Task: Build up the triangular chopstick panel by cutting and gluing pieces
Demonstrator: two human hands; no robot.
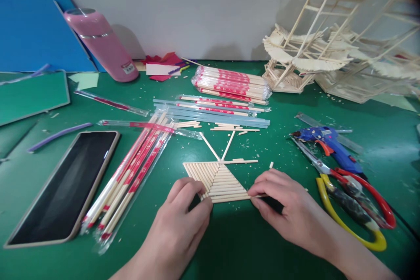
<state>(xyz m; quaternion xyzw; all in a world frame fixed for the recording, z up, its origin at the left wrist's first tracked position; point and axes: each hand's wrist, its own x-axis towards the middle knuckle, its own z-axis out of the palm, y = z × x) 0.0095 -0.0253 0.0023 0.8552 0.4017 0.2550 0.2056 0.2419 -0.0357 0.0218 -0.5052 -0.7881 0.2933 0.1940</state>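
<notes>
A flat panel of thin wooden sticks (226, 181), glued side by side in wedge-shaped sections, lies on the green table in front of me. Two bare sticks fan out from its top point, and a longer stick crosses there. My left hand (183, 216) pinches the panel's lower left corner between thumb and fingers. At the lower right corner, my right hand (285, 203) has its thumb and fingertips closed on a wooden stick (260, 196) along the bottom edge. Its far end is partly hidden by the fingers.
Wrapped chopsticks (131, 175) and a phone (62, 188) lie left. Behind are glue sticks (216, 117), a chopstick bundle (231, 83) and a pink bottle (105, 46). Right are a blue glue gun (337, 144), scissors (361, 197) and a stick-built tower model (305, 52).
</notes>
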